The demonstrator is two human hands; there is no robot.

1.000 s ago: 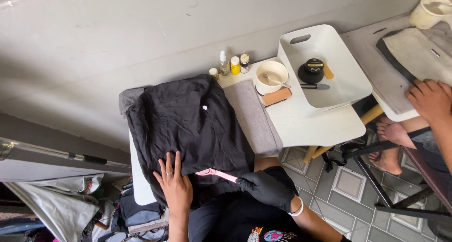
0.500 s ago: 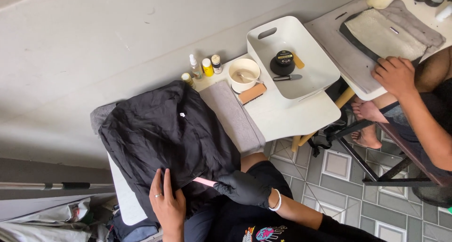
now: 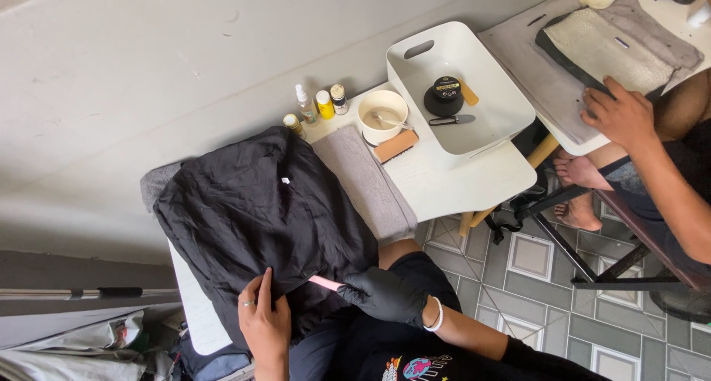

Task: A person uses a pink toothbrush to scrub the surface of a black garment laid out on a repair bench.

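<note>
Lower centre of frame: gloved right hand (image 3: 385, 296) pinching pink tool (image 3: 324, 282), long axis pointing up-left onto black garment (image 3: 259, 218); bare left hand (image 3: 263, 322) flat, open, just left.

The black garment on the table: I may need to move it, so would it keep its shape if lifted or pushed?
Probably not. The black garment lies creased and draped over the table edge, so it looks floppy. Pushed, it would likely bunch up; the left hand presses it flat while the gloved right hand holds a pink tool.
</note>
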